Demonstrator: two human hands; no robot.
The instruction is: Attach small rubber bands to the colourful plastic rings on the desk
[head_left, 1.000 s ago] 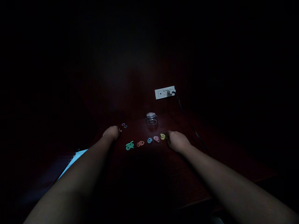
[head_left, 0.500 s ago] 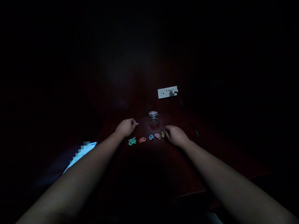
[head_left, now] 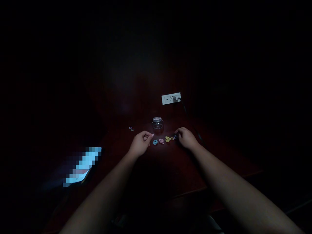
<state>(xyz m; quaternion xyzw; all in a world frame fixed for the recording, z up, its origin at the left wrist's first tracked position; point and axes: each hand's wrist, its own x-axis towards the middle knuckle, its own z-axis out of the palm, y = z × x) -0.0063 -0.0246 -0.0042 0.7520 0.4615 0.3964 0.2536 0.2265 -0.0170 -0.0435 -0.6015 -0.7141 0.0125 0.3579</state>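
My left hand [head_left: 141, 143] is over the left end of a row of small coloured hair ties, thumb and fingertips pinched together; whether anything is between them is too small to tell. Just right of it lie blue hair ties [head_left: 155, 142], pink hair ties [head_left: 161, 141] and yellow hair ties [head_left: 167, 139]. An orange hair tie [head_left: 149, 145] peeks out beneath the hand. My right hand [head_left: 187, 138] rests at the row's right end, fingers curled beside a purple hair tie [head_left: 175, 137]; its grip is hidden. Behind the row stands a lidded clear jar [head_left: 158, 124].
Two loose hair ties [head_left: 131, 128] lie farther back on the left of the dark red table [head_left: 170, 172]. A lit phone-like screen [head_left: 83, 167] is at the left. On the back wall, a white socket [head_left: 171, 98] holds a plug with a dark cable.
My left hand has moved right and nearer, covering the green hair ties and uncovering two loose ones behind. My right hand has shifted slightly right of the yellow ones, and a purple one now shows.
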